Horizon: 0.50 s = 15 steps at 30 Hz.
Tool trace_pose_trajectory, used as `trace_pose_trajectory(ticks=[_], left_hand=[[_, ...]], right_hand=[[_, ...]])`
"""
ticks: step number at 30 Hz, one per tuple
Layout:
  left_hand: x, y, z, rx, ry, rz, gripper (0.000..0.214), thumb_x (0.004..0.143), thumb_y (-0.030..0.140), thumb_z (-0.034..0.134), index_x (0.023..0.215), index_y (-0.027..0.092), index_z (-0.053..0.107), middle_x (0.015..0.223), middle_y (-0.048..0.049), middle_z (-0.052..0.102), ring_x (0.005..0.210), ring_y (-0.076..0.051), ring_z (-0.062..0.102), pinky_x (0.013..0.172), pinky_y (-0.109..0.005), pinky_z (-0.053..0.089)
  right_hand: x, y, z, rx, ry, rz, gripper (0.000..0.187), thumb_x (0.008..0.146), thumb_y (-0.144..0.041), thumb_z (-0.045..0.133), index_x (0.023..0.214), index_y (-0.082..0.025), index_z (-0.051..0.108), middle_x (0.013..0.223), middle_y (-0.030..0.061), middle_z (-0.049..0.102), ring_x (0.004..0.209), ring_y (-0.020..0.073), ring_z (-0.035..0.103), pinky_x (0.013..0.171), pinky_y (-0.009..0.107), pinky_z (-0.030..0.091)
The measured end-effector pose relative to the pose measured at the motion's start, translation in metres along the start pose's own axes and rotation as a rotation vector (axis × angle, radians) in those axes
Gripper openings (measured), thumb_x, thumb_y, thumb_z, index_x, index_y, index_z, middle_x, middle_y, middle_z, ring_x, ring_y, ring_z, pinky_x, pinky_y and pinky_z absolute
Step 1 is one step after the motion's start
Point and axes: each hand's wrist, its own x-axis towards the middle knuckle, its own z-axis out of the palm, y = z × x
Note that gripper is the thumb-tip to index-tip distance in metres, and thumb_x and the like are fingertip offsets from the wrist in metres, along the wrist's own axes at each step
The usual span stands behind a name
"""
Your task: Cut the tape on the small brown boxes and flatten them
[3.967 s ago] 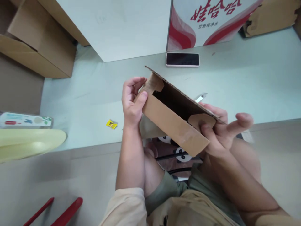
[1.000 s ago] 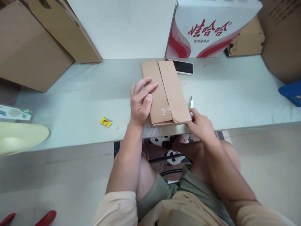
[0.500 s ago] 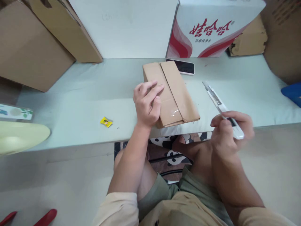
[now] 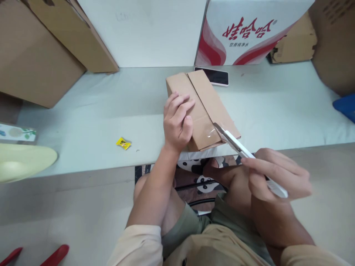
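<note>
Knife (image 4: 235, 144) sits nearest, pinched pen-like in the right hand (image 4: 274, 177). The fingers are closed round its white handle and the wrist is angled so the blade tip rests on the clear tape (image 4: 210, 131) at the near end of the box (image 4: 213, 103). That box lies flat and slanted at the near edge of the table (image 4: 83, 122), seam up. The left hand (image 4: 177, 120) presses palm-down on its left flap, fingers loosely spread and gripping nothing, seemingly to steady it against the blade. Beyond lie a phone (image 4: 215, 76) and a printed carton (image 4: 249, 33).
</note>
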Motion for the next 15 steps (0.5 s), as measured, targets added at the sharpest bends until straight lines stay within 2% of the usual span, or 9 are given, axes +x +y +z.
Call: trace_pose_trajectory(ticks=[3,9,11,15], left_hand=[[0.0,0.0,0.001,0.002,-0.002,0.006,0.056,0.102,0.05,0.024,0.118,0.022,0.069,0.13,-0.0101,0.067,0.137,-0.03,0.052,0.121,-0.052,0.037],[-0.001,-0.003,0.002,-0.02,-0.024,-0.022,0.055,0.101,0.05,0.023,0.119,0.023,0.068,0.131,-0.0096,0.065,0.137,-0.03,0.05,0.124,-0.052,0.033],[-0.002,-0.004,0.002,-0.053,-0.026,-0.016,0.053,0.101,0.048,0.025,0.12,0.023,0.068,0.132,-0.0099,0.065,0.139,-0.03,0.048,0.125,-0.052,0.03],[-0.001,-0.005,0.003,-0.021,-0.023,-0.004,0.053,0.101,0.049,0.025,0.12,0.022,0.068,0.132,-0.0095,0.065,0.138,-0.03,0.049,0.124,-0.051,0.032]], right_hand=[[0.007,-0.007,-0.001,-0.01,0.05,-0.126,0.035,0.076,-0.001,0.059,0.095,-0.027,0.072,0.063,-0.0026,0.05,0.055,0.0119,0.046,0.05,0.03,0.038],[0.0,-0.008,-0.011,-0.099,-0.057,-0.124,0.03,0.078,-0.004,0.066,0.098,-0.026,0.071,0.065,-0.0018,0.053,0.057,0.0124,0.046,0.052,0.031,0.041],[0.0,-0.013,-0.016,-0.117,-0.143,-0.078,0.028,0.08,-0.007,0.067,0.1,-0.026,0.071,0.066,-0.002,0.054,0.057,0.0118,0.048,0.051,0.029,0.04],[0.009,-0.028,-0.018,-0.062,-0.401,0.058,0.021,0.088,-0.01,0.06,0.101,-0.025,0.066,0.07,-0.0025,0.059,0.057,0.0094,0.053,0.05,0.024,0.04]])
